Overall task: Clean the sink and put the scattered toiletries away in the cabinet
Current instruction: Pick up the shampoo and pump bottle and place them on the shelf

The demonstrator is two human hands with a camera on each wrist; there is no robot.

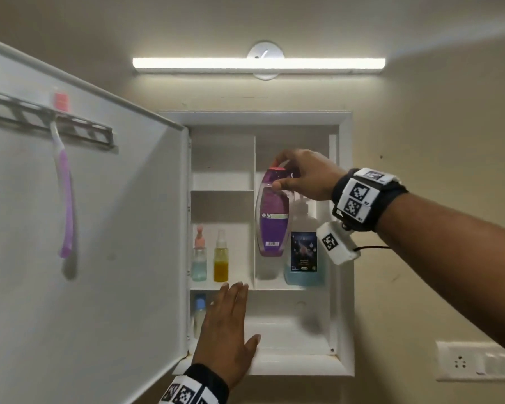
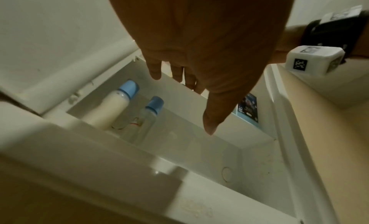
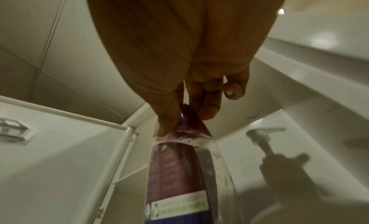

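A: Where does the purple bottle (image 1: 273, 212) sit relative to your right hand (image 1: 305, 176)?

B: Your right hand grips it from above, thumb (image 1: 283, 183) and fingers curled round the neck just below the pink cap (image 1: 278, 168). The bottle hangs upright in the tall right compartment of the cabinet (image 1: 344, 199), its base above the shelf. Whether it touches the shelf cannot be told. The right wrist view shows the same grip: thumb (image 3: 166, 121) on one side of the neck, fingers (image 3: 207, 110) on the other.

A: And what stands beside it?

B: A blue pump bottle (image 1: 303, 252) stands on the same shelf, just to its right and partly behind it.

A: Your left hand (image 1: 231, 325)?

B: It is flat, fingers straight and together, holding nothing, raised before the lower compartment with its fingertips at the edge of the shelf above. Contact cannot be told.

A: The rest of the cabinet?

B: In the left compartment stand a small blue bottle with a pink top (image 1: 199, 258) and a yellow spray bottle (image 1: 221, 258). Below, two blue-capped bottles (image 2: 127, 104) stand at the left of the lower compartment.

A: The room?

B: The cabinet door (image 1: 99, 228) is swung open at your left; its rack (image 1: 79, 128) carries a purple toothbrush (image 1: 66, 205). A lit tube light (image 1: 258, 65) is mounted on the beige wall above the cabinet, and a switch plate (image 1: 475, 361) lies at lower right.
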